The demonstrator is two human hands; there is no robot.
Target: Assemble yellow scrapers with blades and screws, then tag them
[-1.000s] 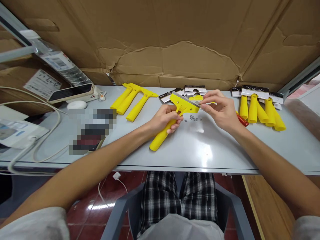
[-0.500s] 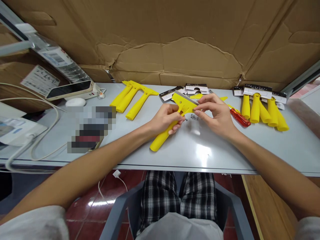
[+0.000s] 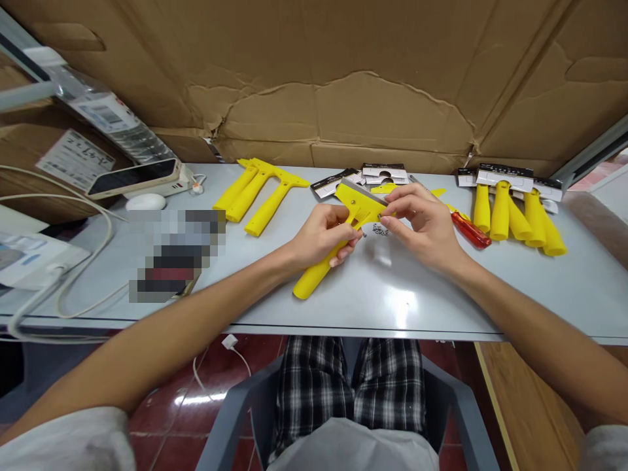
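My left hand (image 3: 333, 234) is closed around the neck of a yellow plastic scraper (image 3: 314, 278), its handle slanting down toward me. A metal blade strip runs along the top edge of its head, and a screw (image 3: 352, 202) sits in the head's left part. My right hand (image 3: 417, 219) pinches what looks like a small dark screw at the right end of the head, thumb and fingertips against the plastic. Fingers partly hide that end. Several loose small screws (image 3: 380, 229) lie on the table just beyond and below the scraper's head.
Yellow scraper handles (image 3: 267, 206) lie at left back. A red-handled screwdriver (image 3: 471, 230) is right of my right hand, near carded yellow scrapers (image 3: 501, 212). Black-and-white cards (image 3: 385, 173) lie behind. A phone (image 3: 137, 178), cables and a blurred-out object occupy the left side; cardboard (image 3: 392, 59) stands behind.
Both hands keep nearly the same place on the scraper. The right fingertips shift only very slightly at the head's right end, and the view moves a little.
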